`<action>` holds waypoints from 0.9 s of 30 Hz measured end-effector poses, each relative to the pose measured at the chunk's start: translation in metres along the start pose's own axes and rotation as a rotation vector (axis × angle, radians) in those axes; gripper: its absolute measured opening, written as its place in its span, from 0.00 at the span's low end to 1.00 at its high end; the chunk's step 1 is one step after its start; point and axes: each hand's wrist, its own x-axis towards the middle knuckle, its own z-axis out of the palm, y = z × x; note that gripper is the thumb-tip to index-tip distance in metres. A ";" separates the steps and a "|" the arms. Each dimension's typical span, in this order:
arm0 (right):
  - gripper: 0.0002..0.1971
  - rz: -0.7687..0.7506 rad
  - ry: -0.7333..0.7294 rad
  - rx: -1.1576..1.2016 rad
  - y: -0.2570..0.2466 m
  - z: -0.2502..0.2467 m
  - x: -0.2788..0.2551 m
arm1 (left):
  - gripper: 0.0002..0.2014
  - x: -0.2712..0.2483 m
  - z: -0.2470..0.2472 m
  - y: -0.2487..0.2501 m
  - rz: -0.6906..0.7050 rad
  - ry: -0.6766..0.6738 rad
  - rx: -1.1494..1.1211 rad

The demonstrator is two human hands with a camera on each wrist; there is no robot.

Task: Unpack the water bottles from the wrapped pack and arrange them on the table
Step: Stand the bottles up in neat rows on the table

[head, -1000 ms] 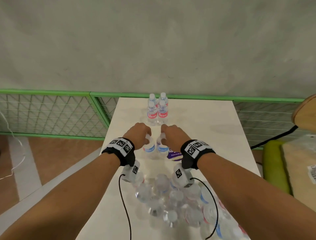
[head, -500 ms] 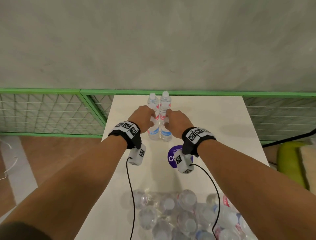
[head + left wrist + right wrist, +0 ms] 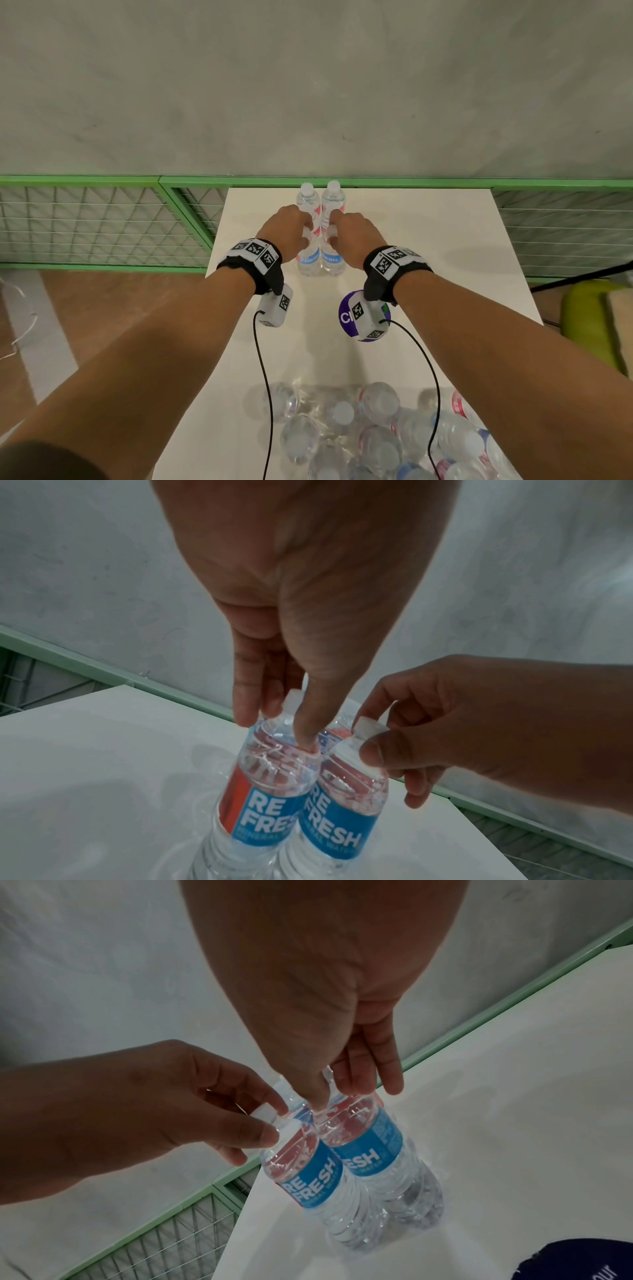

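Two clear water bottles with blue labels stand side by side on the white table, the left bottle touching the right bottle. My left hand pinches the left bottle at its neck and cap. My right hand pinches the cap of the right bottle. Just behind them, at the table's far edge, stand earlier bottles with red labels. The torn wrapped pack with several bottles lies at the near edge.
A purple round sticker lies on the table under my right wrist. A green wire-mesh fence runs behind and left of the table, with a grey wall above. A green cushion sits to the right.
Both hands have carried the two bottles from beside the pack forward to the far side of the table, up against the earlier bottles. The view tilted, so the pack now sits lower.
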 end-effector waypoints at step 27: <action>0.15 -0.059 -0.090 0.053 -0.042 -0.052 -0.143 | 0.15 -0.151 -0.030 0.034 -0.025 0.005 -0.170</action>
